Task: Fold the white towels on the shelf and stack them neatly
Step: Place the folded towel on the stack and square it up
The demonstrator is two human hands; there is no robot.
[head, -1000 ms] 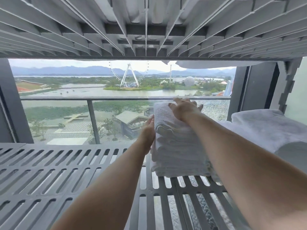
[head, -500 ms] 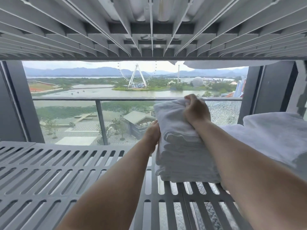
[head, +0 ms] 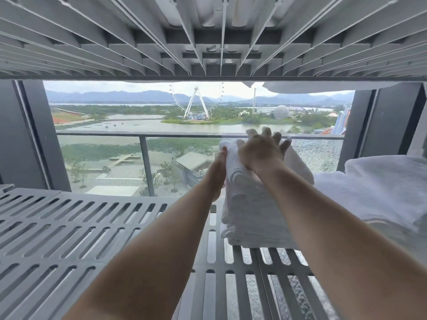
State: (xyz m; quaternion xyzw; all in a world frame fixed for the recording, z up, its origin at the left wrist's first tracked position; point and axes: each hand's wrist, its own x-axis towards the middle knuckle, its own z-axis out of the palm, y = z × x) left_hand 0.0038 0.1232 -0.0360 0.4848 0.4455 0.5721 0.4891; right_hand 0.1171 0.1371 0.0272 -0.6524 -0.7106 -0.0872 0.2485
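A stack of folded white towels (head: pixel 251 213) stands on the grey slatted shelf (head: pixel 69 232), right of centre. My left hand (head: pixel 218 174) presses flat against the stack's left side, its thumb on the top towel's left edge. My right hand (head: pixel 263 151) lies on top of the stack, fingers spread and raised past the far edge. A loose heap of unfolded white towels (head: pixel 379 190) sits to the right, touching the stack.
A ribbed grey shelf underside (head: pixel 212 35) hangs low overhead, with white cloth (head: pixel 300 87) drooping from its far edge. Behind the shelf are a window and a balcony railing (head: pixel 143 135). Dark frame posts (head: pixel 30 139) stand at both sides.
My right hand, clenched on the top towel half a second ago, has opened with fingers spread. My left hand stays against the stack's left side. The camera has shifted slightly.
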